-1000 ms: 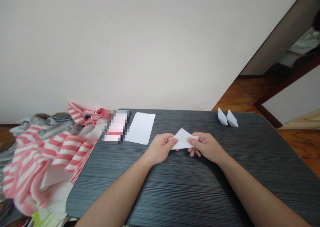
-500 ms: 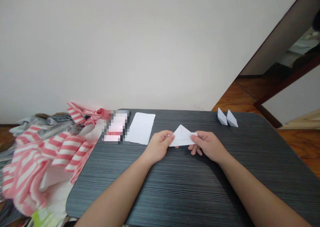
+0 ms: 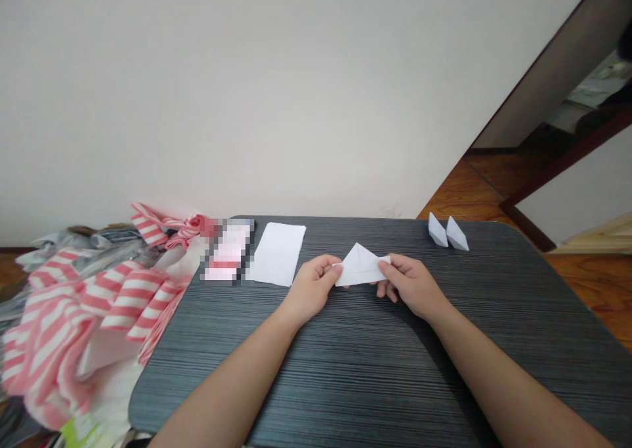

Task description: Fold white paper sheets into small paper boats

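Note:
A white folded paper (image 3: 360, 267), triangular at the top with a band along its base, is held upright just above the dark striped table (image 3: 345, 369). My left hand (image 3: 312, 288) pinches its left corner between thumb and fingers. On the other side, my right hand (image 3: 409, 284) pinches the right corner the same way. Both hands are closed on the paper, near the middle of the table's far half.
A flat white sheet (image 3: 278, 253) lies left of my hands, beside a blurred pink-and-white object (image 3: 227, 252). Two small folded paper boats (image 3: 447, 232) stand at the far right. Pink-striped cloth (image 3: 99, 309) is heaped off the table's left edge. A wall is behind.
Both hands have lifted the folded paper a little and moved it away from me; it now stands more upright. Nothing else on the table has moved.

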Motion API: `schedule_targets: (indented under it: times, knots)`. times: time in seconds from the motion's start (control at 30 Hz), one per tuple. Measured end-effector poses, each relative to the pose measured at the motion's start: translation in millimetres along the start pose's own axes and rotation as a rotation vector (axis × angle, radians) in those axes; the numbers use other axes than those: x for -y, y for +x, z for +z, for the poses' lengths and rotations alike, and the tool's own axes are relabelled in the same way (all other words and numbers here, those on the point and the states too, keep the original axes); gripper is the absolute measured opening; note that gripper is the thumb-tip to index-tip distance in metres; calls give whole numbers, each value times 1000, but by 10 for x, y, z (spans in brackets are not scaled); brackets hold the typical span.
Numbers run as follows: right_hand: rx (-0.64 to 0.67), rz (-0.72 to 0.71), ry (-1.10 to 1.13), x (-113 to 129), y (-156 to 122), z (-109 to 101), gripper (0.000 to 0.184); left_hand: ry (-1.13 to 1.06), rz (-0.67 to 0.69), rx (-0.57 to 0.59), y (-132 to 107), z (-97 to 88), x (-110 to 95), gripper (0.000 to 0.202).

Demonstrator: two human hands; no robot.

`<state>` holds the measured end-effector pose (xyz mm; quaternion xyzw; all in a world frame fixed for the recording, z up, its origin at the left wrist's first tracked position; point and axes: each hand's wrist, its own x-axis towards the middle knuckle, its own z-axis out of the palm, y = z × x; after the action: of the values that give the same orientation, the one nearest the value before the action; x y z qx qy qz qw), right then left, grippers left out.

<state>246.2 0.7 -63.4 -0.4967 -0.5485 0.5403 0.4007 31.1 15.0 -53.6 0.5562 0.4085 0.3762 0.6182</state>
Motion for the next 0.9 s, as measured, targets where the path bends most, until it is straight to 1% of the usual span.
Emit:
schedule_targets:
  times: [0.1, 0.17, 0.27, 0.33, 0.43, 0.53, 0.63, 0.73, 0.9]
  knots:
    - [-40, -24, 142, 14, -5, 11, 37, -30, -20, -21, -2, 7, 8, 23]
    - [-83, -48, 192, 34, -8, 17, 35, -41, -29, -31, -5, 12, 7, 26]
    - [-82, -123, 108, 78, -16, 22, 27, -28, -20, -20, -15, 14, -6, 27]
    - [-43, -205, 18, 104, -21, 22, 27, -1, -11, -6, -22, 13, -23, 26]
    - [10, -321, -73, 125, -22, 19, 22, 40, 5, 14, -33, 16, -48, 25]
    - [47, -357, -99, 142, -15, 16, 14, 121, 27, -1, -48, 29, -56, 25]
    - [20, -386, -136, 180, -9, 22, 9, 234, 49, -11, -67, 49, -62, 27]
    - [-15, -370, -161, 215, -10, 35, 11, 260, 84, 38, -84, 62, -93, 28]
    - [5, -220, -92, 163, -16, 44, 14, 343, 105, 100, -96, 55, -172, 28]
